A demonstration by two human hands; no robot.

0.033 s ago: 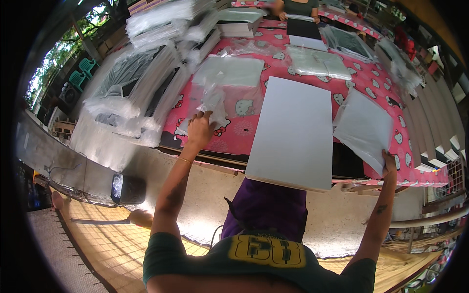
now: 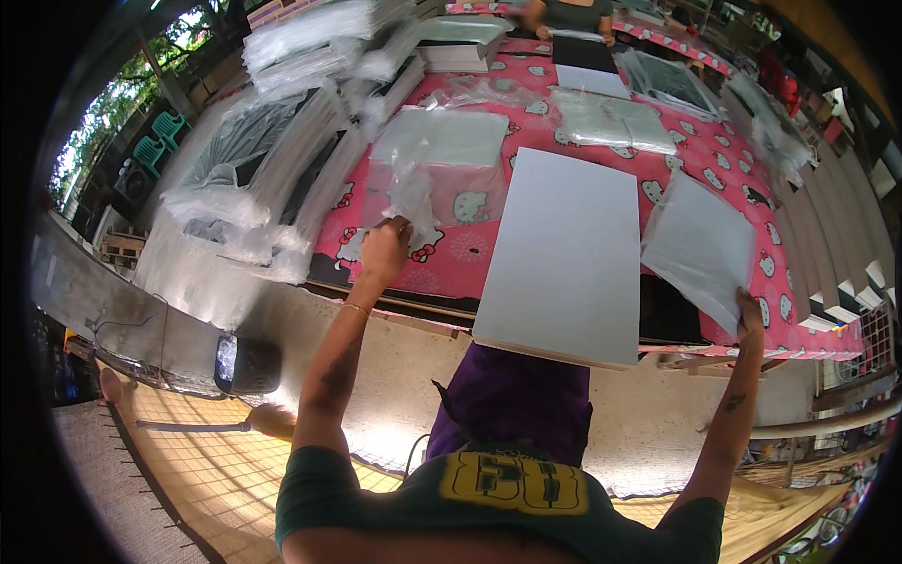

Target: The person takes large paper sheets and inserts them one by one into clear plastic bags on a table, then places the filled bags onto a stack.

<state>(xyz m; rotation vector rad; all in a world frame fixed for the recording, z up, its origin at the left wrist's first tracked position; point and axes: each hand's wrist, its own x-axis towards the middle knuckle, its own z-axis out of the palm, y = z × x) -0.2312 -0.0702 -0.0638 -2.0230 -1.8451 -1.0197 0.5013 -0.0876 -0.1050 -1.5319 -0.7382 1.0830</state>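
My left hand [image 2: 386,248] is closed, its fingertips pinching the crumpled near end of a clear plastic bag [image 2: 411,193] at the table's near left. Behind it lies a flat pile of clear plastic bags [image 2: 451,141]. At the right, my right hand [image 2: 749,315] grips the near corner of a white board in a clear plastic bag [image 2: 703,240], its fingers partly hidden beneath. Between my hands a thick stack of large white boards [image 2: 564,254] rests, its near end jutting past the table edge.
A pink patterned cloth [image 2: 465,246] covers the table. Tall piles of plastic-wrapped black boards [image 2: 272,160] stand at left. Farther back lie a bagged stack [image 2: 615,122] and a black-and-white board [image 2: 584,61] held by another person. Grey stacks [image 2: 836,226] line the right side.
My left hand has shifted down slightly and its fingers have drawn together on the plastic bag. My right hand and the white stack look unmoved.
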